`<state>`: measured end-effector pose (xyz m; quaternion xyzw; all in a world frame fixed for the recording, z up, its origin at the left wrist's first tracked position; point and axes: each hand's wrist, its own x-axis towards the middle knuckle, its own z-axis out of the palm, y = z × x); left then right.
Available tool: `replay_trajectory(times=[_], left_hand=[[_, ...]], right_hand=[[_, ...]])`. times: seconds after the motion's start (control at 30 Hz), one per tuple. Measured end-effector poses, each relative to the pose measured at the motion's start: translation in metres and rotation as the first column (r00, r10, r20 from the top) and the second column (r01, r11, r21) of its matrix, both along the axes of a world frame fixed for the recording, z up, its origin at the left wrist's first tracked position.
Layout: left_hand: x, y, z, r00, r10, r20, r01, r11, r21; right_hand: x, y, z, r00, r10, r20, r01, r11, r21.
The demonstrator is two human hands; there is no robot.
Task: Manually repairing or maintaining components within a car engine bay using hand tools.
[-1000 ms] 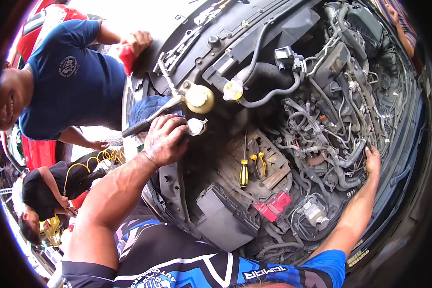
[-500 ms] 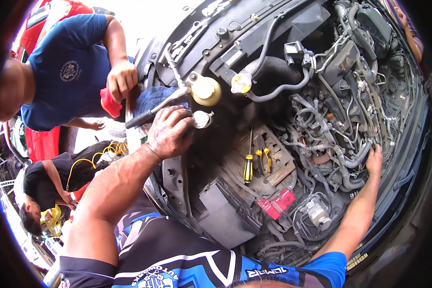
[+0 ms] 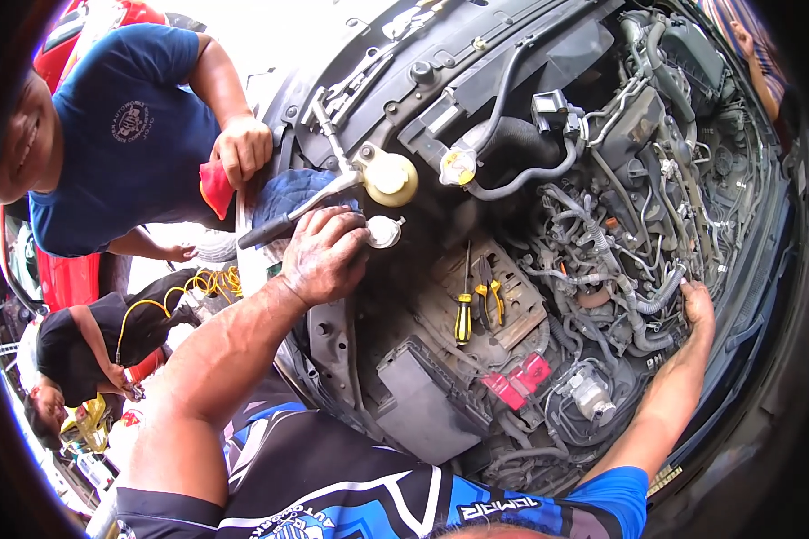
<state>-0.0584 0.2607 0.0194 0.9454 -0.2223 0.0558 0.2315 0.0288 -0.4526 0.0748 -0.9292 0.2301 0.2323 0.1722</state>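
Looking down into an open car engine bay [image 3: 602, 108]. Left hand [image 3: 325, 254] curled over the edge of the bay, fingers bent around a small round white cap [image 3: 385, 231]; dirty, with dark smudges. Hard to tell whether really gripping the cap or just resting on it. Right beside the left hand, a long metal tool with a black handle [image 3: 283, 220], lying on a blue cloth [image 3: 288, 190]. Just above, a round yellow cap [image 3: 390, 178] on a tank.

Right hand [image 3: 697, 304] far over on the other side, fingers flat against black hoses [image 3: 652, 301]. Fingertips partly hidden among them, so no telling if holding one.

In the flat tray [image 3: 526, 310] in the middle: a screwdriver [image 3: 463, 310] with a yellow and black handle, and pliers [image 3: 489, 292] with yellow handles. Near the tray, a red clip [image 3: 519, 377].

At the left, another person's hand [image 3: 243, 148] holding a red rag [image 3: 214, 187].
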Motion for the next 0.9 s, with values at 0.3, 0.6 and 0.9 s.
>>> replay_trajectory(times=[0.3,0.6,0.9], left_hand=[[0.001,0.003,-0.003,1.0,-0.009,0.026,0.011,0.998,-0.059],[0.003,0.007,-0.009,0.999,-0.03,0.024,0.032,0.991,-0.127],[0.004,0.012,-0.009,0.998,-0.048,0.031,0.052,0.989,-0.136]], right_hand=[[-0.035,0.021,0.079,0.995,0.097,-0.021,-0.099,0.942,-0.321],[0.01,0.451,0.038,0.959,-0.273,0.069,0.073,0.478,0.875],[0.108,0.622,-0.078,0.935,-0.022,0.354,-0.131,0.907,0.4]])
